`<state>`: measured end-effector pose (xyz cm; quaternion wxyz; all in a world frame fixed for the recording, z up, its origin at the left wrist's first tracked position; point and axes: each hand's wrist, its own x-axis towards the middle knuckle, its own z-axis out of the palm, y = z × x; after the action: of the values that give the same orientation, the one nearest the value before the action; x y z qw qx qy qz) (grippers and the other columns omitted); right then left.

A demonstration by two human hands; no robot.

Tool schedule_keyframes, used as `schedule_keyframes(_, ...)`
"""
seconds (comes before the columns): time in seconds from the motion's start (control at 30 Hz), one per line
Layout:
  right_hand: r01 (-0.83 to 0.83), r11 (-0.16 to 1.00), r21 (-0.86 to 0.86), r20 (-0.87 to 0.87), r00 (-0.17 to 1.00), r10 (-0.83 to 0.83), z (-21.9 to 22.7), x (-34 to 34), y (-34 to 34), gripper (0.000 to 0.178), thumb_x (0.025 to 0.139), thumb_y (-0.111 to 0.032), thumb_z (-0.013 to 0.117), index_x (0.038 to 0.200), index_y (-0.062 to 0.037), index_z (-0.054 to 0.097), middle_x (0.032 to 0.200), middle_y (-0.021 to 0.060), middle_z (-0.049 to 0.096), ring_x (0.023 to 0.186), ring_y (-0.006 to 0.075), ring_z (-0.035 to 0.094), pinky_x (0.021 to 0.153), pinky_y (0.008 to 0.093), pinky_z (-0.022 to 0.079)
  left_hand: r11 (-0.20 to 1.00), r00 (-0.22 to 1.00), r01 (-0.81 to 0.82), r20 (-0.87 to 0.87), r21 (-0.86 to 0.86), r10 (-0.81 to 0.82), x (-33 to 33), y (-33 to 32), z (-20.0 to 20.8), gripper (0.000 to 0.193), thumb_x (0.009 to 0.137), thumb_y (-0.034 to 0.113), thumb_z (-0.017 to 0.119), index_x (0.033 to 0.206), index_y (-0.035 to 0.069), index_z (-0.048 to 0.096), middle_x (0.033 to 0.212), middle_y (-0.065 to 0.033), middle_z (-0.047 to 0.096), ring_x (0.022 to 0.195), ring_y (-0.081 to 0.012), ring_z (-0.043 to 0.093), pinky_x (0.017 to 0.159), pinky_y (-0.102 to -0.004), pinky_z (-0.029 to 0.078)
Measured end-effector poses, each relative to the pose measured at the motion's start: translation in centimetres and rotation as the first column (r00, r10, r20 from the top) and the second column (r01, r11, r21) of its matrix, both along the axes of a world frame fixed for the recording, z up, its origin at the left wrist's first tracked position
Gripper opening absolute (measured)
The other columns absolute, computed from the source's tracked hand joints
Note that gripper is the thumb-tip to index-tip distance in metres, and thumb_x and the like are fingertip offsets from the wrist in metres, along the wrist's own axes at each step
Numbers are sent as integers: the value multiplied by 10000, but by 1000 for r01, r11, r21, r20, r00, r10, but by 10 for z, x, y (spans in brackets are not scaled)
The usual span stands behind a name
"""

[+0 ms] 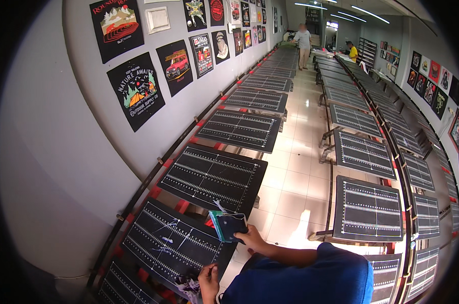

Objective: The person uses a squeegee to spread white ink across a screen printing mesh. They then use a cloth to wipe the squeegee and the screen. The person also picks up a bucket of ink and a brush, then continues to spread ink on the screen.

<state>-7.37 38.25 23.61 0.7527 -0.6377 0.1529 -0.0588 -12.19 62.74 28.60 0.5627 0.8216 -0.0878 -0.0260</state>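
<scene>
Right hand (pixel 253 239): grip closed on a dark folded cloth stack (pixel 230 225) with a teal edge, held just over the near edge of a black gridded worktop (pixel 173 243). Loose threads are seen above the stack. Left hand (pixel 209 280): grip closed on a crumpled pale rag (pixel 189 287), pressed at the same worktop's lower corner, below-left of the right hand. White smears are seen on the board between both hands. No containers are seen.
</scene>
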Motion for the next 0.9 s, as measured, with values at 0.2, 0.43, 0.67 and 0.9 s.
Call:
schedule_keyframes(0.2, 24, 996, 84, -173, 985, -10, 43, -6, 9, 307, 810, -113, 731, 1075, 19, 649, 948, 93, 703, 839, 175, 657, 742, 338, 526, 994, 992, 98, -88, 54, -93, -16, 21, 5, 289, 1001, 161, 554, 1147, -64, 660, 1102, -255, 694, 1017, -355, 664, 903, -402, 499)
schedule_keyframes(0.43, 159, 903, 400, -89, 987, -135, 3, 42, -5, 303, 782, -90, 695, 1057, 36, 674, 926, 114, 695, 831, 219, 677, 724, 352, 545, 1000, 999, 13, -46, 21, -12, -21, 30, 4, 252, 986, 140, 570, 1119, -52, 663, 1076, -233, 699, 991, -357, 660, 886, -416, 502)
schedule_keyframes(0.67, 197, 781, 593, 125, 935, -331, 38, 93, -89, 359, 796, -53, 634, 1149, 0, 593, 1009, 113, 674, 898, 275, 687, 831, 421, 586, 989, 997, -77, -1, 126, 78, -29, 38, 12, 232, 985, 135, 582, 1118, -32, 671, 1081, -228, 697, 1011, -365, 654, 917, -421, 492)
schedule_keyframes(0.9, 213, 776, 594, 123, 929, -350, 26, 65, -69, 381, 792, -24, 638, 1167, 13, 577, 1040, 115, 650, 935, 259, 671, 828, 412, 570, 983, 999, -37, -2, 179, 38, -26, 37, 14, 274, 1003, 187, 583, 1161, -21, 662, 1114, -227, 686, 1014, -379, 646, 925, -417, 493)
